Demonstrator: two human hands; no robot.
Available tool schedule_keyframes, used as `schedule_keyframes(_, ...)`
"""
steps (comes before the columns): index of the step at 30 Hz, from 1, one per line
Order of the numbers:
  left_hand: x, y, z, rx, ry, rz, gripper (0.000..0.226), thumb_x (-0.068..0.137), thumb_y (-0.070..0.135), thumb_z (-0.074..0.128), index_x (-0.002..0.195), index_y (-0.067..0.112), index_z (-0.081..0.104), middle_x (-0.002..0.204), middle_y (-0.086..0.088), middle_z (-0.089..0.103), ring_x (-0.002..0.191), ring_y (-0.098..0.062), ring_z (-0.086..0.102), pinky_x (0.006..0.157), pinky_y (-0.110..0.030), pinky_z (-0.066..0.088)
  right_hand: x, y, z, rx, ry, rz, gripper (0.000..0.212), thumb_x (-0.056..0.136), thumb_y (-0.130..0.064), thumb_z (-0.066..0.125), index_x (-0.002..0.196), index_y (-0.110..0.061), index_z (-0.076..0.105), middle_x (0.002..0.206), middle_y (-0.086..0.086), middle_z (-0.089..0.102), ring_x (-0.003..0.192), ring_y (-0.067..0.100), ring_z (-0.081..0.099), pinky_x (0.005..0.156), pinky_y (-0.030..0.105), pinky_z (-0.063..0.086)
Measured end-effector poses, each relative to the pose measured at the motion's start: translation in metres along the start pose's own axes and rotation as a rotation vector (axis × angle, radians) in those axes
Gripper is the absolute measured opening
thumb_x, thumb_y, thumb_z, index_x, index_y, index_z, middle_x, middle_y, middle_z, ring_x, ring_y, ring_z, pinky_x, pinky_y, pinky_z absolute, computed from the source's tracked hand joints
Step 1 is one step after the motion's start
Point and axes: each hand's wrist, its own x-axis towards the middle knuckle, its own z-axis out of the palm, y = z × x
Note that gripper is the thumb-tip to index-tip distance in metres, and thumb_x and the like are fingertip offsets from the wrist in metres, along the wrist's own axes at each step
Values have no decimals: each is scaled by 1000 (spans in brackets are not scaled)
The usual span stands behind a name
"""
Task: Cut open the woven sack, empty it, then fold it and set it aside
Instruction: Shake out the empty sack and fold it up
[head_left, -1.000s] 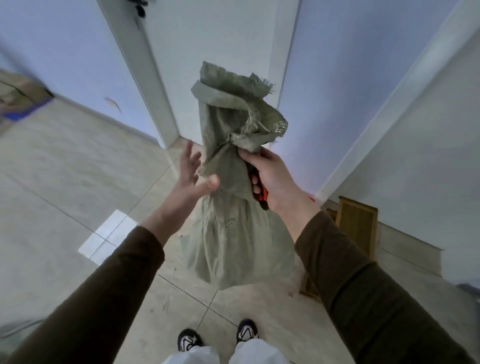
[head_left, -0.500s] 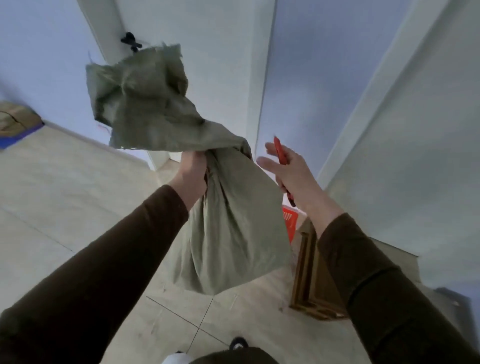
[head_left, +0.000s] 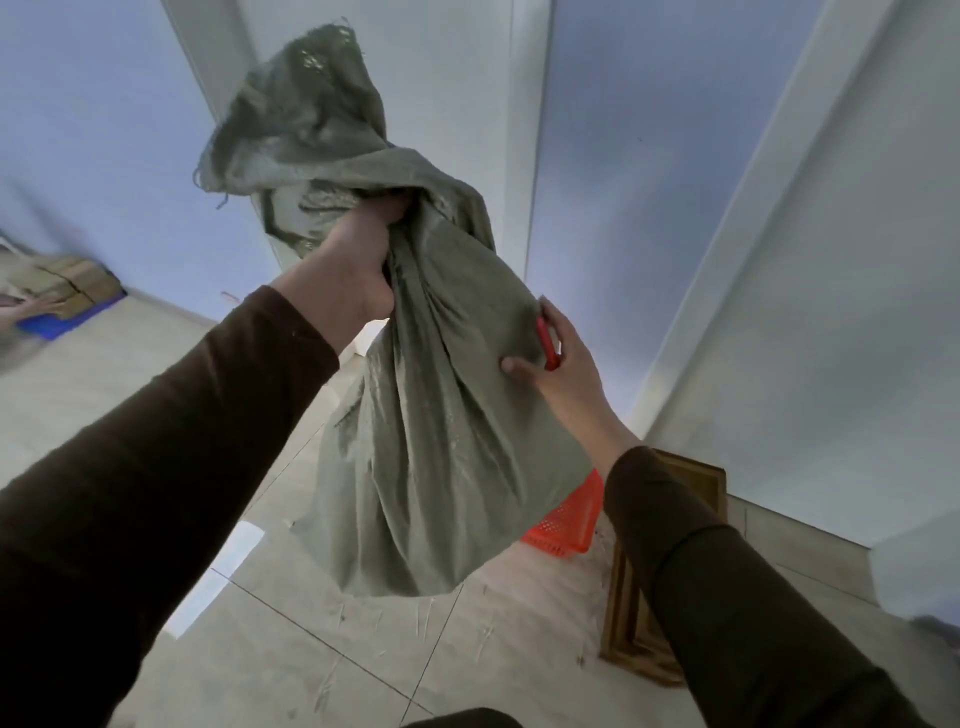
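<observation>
Head view is showing the left hand (head_left: 353, 270) clenching the gathered neck of the sack (head_left: 431, 441), which is hanging in the air below those fingers, its frayed mouth flopping above them. The right hand (head_left: 561, 358) is pinching the sack's side with thumb and fingers while trapping a red cutter (head_left: 545, 343) against the palm. Judging by the limp, slack body, cutting and emptying are appearing finished; folding and setting aside are remaining. A red basket (head_left: 571, 525) is sitting on the floor beneath the right wrist.

Bare storeroom (tiled floor (head_left: 291, 670), crate (head_left: 571, 525))
</observation>
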Motion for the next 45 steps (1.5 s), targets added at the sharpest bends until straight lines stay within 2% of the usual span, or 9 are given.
schedule_keyframes(5,12,-2,-19,-10,56,61,26,103,34,63,102,10,75,85,-6,83,80,-24,81,53,-31,62,18,-31,8,122,91,21,25,92,-24,80,86,-8,62,74,9,60,68,19,56,63,37,45)
schedule_keyframes(9,33,-30,-59,395,443,312,75,85,15,81,145,8,36,134,-7,53,125,-23,56,97,-28,49,13,-52,16,284,-32,103,30,95,-9,72,79,-20,50,49,-13,44,40,6,39,40,21,31)
schedule_keyframes(13,37,-77,-77,688,135,298,86,76,42,77,149,16,41,144,-13,50,129,-29,55,118,-46,43,9,-78,41,336,-122,111,29,94,-8,69,78,-20,49,54,-7,39,41,9,34,38,23,26)
schedule_keyframes(17,29,-99,-57,844,-478,251,61,72,65,87,115,29,65,116,2,73,117,-21,70,102,-40,57,13,-97,45,294,-126,178,17,92,-8,68,80,-14,59,57,-2,45,43,9,39,40,24,29)
schedule_keyframes(22,39,-130,-34,995,-39,432,29,75,46,87,91,30,70,88,10,76,91,-16,73,84,-41,59,11,-106,31,192,-281,131,15,95,-12,69,84,-17,60,63,-1,50,47,9,43,41,23,29)
schedule_keyframes(28,68,-123,-47,615,213,291,43,87,39,81,121,14,74,109,-3,76,107,-28,72,100,-45,58,2,-67,-53,-100,-95,210,27,95,-32,76,117,-16,73,80,2,59,51,10,44,44,21,35)
schedule_keyframes(35,90,-107,-64,248,257,140,54,92,30,80,136,5,63,117,-7,71,111,-30,69,90,-37,55,-40,44,-110,-332,-150,570,67,79,-67,81,124,-21,64,89,6,56,58,10,44,50,24,39)
schedule_keyframes(43,94,-99,-74,152,211,46,44,92,34,80,124,7,67,114,-7,75,100,-23,73,78,-37,59,-34,91,-89,48,82,743,104,79,-72,77,155,-12,39,88,2,48,56,11,38,46,24,36)
schedule_keyframes(45,95,-95,-78,120,191,11,35,94,34,78,117,9,68,114,-7,75,100,-22,73,85,-40,60,-25,92,-87,211,146,757,85,83,-69,76,137,-7,56,138,16,34,53,11,36,45,23,37)
